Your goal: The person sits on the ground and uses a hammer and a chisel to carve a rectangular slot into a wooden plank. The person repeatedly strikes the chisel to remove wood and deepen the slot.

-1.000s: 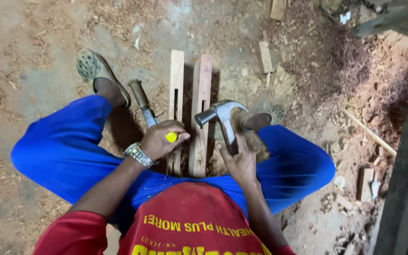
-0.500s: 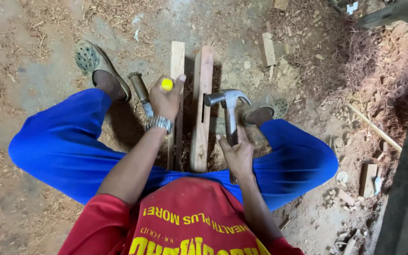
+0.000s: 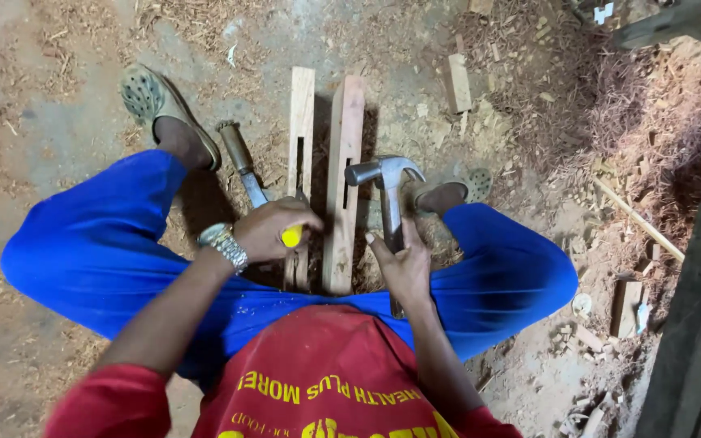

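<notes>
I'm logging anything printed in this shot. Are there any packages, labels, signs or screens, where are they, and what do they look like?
Printed lettering: on the person's red shirt at the bottom of the view, yellow block letters in curved rows, seen upside down.
Wristwatch: on the left wrist, silver metal band; its face is not visible.
No packages, signs or screens show.

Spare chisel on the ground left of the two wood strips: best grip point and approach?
Judging by its pose, take the spare chisel by the brown wooden handle, the far end by the shoe, coming from above. It lies flat on the dirt; its metal blade end runs under the left hand, so the handle is the exposed part.
</notes>
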